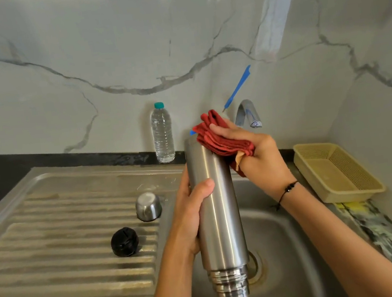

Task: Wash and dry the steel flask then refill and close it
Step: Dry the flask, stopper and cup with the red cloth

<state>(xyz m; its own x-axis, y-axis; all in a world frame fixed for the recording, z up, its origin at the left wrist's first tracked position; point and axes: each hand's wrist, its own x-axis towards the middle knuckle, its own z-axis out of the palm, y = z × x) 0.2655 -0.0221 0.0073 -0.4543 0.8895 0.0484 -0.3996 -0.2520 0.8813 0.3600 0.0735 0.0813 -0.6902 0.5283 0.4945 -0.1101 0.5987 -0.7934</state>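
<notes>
The steel flask [219, 220] hangs upside down over the sink basin [278, 237], its threaded mouth pointing down. My left hand [191, 212] grips its body at mid-height. My right hand [254, 155] presses a folded red cloth [221, 139] against the flask's upper end. On the ribbed drainboard [64, 242] to the left sit the steel cup lid [148, 206], upside down, and the black stopper [125, 242].
A clear plastic water bottle [162, 134] with a teal cap stands by the marble wall behind the drainboard. The tap [248, 113] arches behind my right hand. A beige plastic basket [336, 171] sits on the counter at the right.
</notes>
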